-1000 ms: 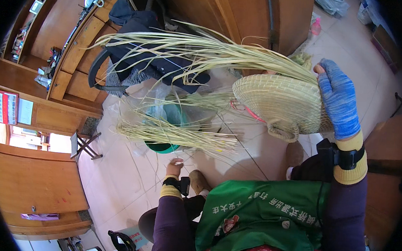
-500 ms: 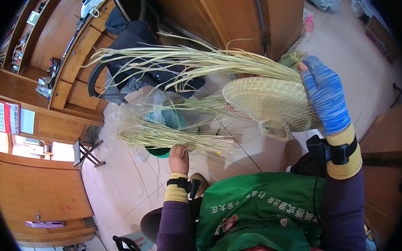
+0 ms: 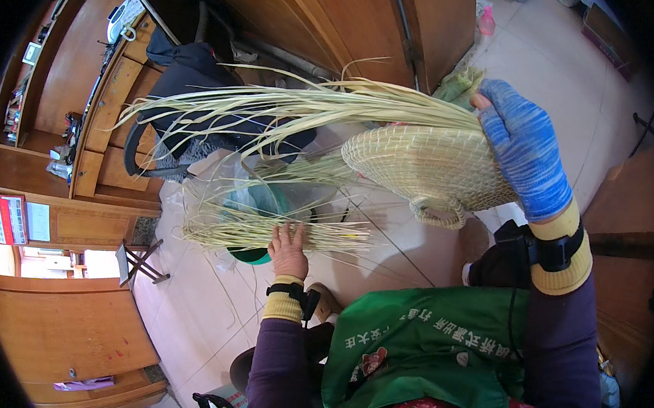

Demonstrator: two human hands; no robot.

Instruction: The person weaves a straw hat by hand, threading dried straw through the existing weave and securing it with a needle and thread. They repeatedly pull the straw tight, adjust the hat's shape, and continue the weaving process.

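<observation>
My right hand [image 3: 526, 156], in a blue knitted glove with bare fingertips, is closed on the edge of a round woven straw basket [image 3: 428, 162]. The basket is tilted, and a small looped handle [image 3: 440, 212] shows at its lower side. Long loose straws [image 3: 303, 111] run from the gripped edge far to the left. Below them, my bare left hand [image 3: 288, 253] rests with its fingers spread on a bundle of straw [image 3: 215, 230]. That bundle lies across a green bucket [image 3: 253, 256] lined with clear plastic, which is partly hidden.
Behind the bucket is a chair with dark clothing [image 3: 199, 81] on it. A wooden cabinet [image 3: 347, 23] stands at the back and a wooden desk [image 3: 108, 128] at the left. A small folding stool [image 3: 141, 261] stands on the tiled floor [image 3: 213, 310].
My left hand has gone from curled fingers at the straw bundle's near edge to spread fingers lying over it. My right hand keeps its hold on the basket.
</observation>
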